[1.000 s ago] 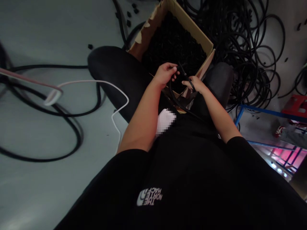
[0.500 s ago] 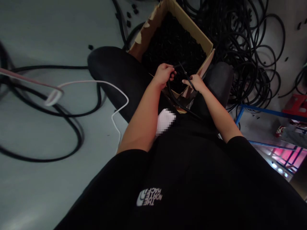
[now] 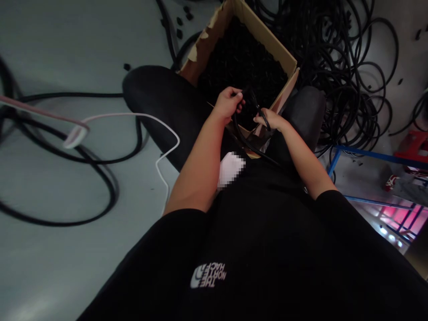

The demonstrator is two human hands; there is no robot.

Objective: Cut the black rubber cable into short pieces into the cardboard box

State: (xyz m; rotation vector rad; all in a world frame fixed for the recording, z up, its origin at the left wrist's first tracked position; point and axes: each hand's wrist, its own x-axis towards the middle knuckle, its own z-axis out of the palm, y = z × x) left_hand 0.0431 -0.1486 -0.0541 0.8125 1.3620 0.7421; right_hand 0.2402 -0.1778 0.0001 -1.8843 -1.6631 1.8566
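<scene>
My left hand (image 3: 229, 104) is closed on a black hose (image 3: 239, 131) at the near side of a cardboard box (image 3: 270, 42). The hose hangs below that hand and curves right across my lap. Dark scissors (image 3: 264, 117) are in my right hand (image 3: 270, 119), just right of the left one, with a handle loop showing at the fingers. Their blades are hard to make out against the many small black pieces (image 3: 244, 58) in the box.
Coils of black hose (image 3: 327, 67) are heaped at the upper right. Loose hose (image 3: 110, 189) and a white cable (image 3: 133, 114) lie at the left. Small black bits (image 3: 126, 67) dot the floor. A blue frame (image 3: 368, 154) stands at the right.
The scissors have turned a little, and their blades, spread apart before, are now less distinct. My right hand has shifted slightly; my left hand keeps its place on the hose.
</scene>
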